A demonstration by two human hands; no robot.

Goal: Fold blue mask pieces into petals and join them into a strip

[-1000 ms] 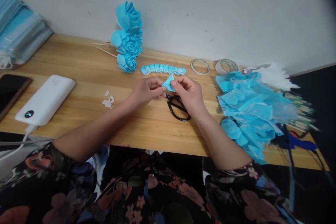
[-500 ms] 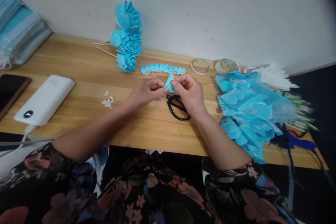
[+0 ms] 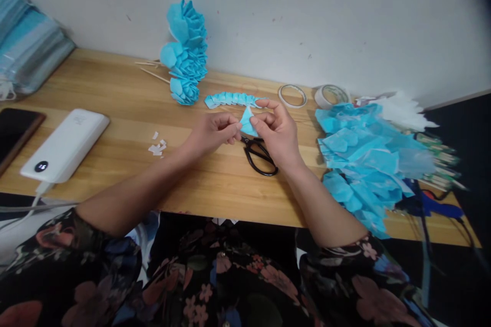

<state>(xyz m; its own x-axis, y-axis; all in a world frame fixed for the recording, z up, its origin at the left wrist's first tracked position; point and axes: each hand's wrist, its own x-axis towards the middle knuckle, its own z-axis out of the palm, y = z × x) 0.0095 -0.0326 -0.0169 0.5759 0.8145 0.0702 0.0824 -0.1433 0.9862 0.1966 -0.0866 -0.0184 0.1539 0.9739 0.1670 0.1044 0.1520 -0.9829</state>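
Observation:
A small folded piece of blue paper [image 3: 246,121] is pinched between my left hand [image 3: 214,132] and my right hand [image 3: 276,133] just above the wooden table [image 3: 126,112]. My left thumb and fingers close on its left side. My right thumb and middle fingers hold its right side, while the right index finger is raised. Black scissors [image 3: 260,156] lie on the table under my right hand. A row of folded blue pieces [image 3: 230,99] lies just behind my hands.
A blue paper flower bunch on sticks [image 3: 186,53] leans at the wall. Two tape rolls [image 3: 292,95] sit at the back right, beside a heap of blue sheets [image 3: 364,156]. A white power bank [image 3: 65,144], a phone [image 3: 15,130] and white scraps [image 3: 158,147] lie left.
My right index finger has lifted away from the blue piece; both hands otherwise stay in place, still pinching it.

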